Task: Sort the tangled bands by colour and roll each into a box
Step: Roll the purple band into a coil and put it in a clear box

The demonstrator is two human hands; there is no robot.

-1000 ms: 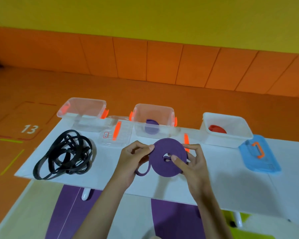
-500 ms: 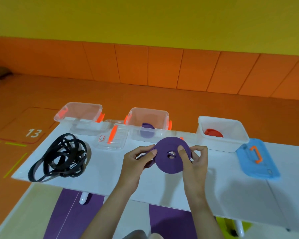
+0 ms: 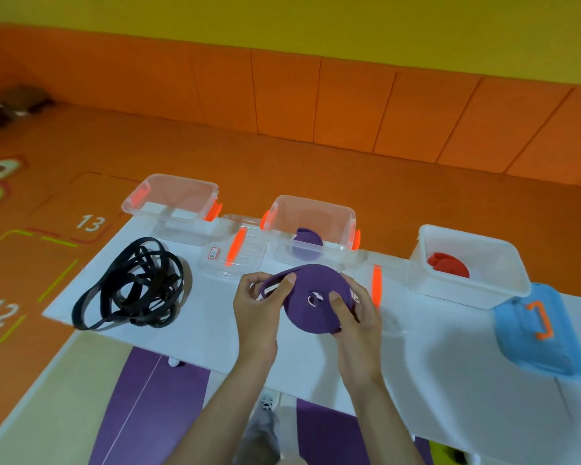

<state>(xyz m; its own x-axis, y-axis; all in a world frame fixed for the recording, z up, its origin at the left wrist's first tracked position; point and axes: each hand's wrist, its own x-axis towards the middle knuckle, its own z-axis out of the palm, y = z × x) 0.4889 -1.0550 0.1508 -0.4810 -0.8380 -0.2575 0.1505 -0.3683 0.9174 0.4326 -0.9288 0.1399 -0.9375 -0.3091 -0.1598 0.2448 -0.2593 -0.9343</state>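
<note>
A rolled purple band is held above the white table, tilted nearly flat. My left hand pinches its loose tail end at the roll's left edge. My right hand grips the roll, thumb by the centre hole. A tangle of black bands lies on the table's left. The middle clear box holds another purple roll. The white box on the right holds a red roll. The left clear box looks bare inside.
Two clear lids with orange handles lie flat between the boxes. A blue lid with an orange handle rests at the right. Purple mats lie on the floor under the table's near edge.
The purple roll has tipped from upright to nearly flat, and its loose tail has been drawn up against the roll. The head view shifted closer and rightward.
</note>
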